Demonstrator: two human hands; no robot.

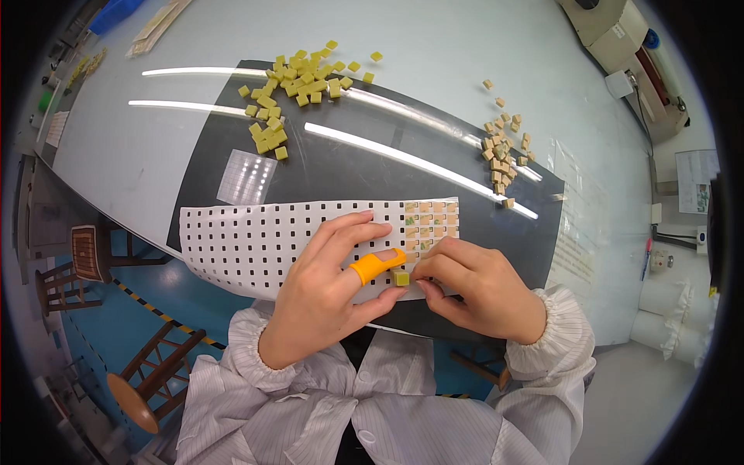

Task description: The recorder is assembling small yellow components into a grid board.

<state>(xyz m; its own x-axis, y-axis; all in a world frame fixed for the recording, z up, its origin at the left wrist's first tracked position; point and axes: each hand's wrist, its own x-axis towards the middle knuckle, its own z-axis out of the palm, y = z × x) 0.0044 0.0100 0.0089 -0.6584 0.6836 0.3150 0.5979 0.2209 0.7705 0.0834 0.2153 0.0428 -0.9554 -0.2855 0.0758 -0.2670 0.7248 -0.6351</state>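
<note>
Cube [401, 277], yellow-green, is pinched in my left grip [332, 283], between my thumb below and my index finger above, the one wearing the orange finger cover [372, 268]. It's right over the near edge of the white sheet [232, 248] with the rows of dark square holes. My right grip [492, 287] is just to the right of it, fingers curled and tips bunched close together, but honestly I can't tell if there's anything small between them. The sheet's right end has tan pieces [426, 208] set in columns. Farther out on the worktop [201, 43] there's a loose pile of yellow-green cubes [306, 77], plus a smaller heap of tan blocks [496, 153] off to the right.
</note>
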